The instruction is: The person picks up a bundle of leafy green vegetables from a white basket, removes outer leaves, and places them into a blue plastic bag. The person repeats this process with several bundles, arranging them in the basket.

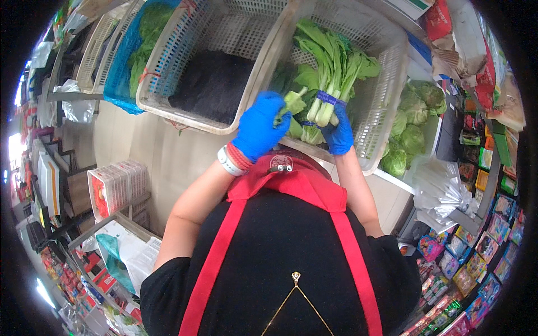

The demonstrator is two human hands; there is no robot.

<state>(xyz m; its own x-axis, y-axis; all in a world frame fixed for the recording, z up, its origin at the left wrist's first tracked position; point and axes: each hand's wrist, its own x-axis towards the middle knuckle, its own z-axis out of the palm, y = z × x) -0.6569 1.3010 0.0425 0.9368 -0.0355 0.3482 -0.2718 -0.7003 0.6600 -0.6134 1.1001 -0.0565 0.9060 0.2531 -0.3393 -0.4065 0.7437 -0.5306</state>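
My left hand (265, 124), in a blue glove, is closed around a torn piece of green leaf (294, 103). In my right hand (338, 132), also gloved in blue, is the white stem end of a bunch of leafy greens (330, 63). A purple printed band (331, 98) wraps that bunch near its base. Both hands are over the near side of a white plastic crate (380, 90). Lower in the crate lies another banded bunch of greens (312, 134), partly hidden by the held one.
A second white crate (187, 117) with dark cloth-like lining (214, 84) stands to the left. Beyond it, greens (147, 46) lie in blue plastic (122, 71). Round lettuces (414, 126) fill a container at right, beside clear plastic bags (445, 189). Stacked baskets (122, 185) stand lower left.
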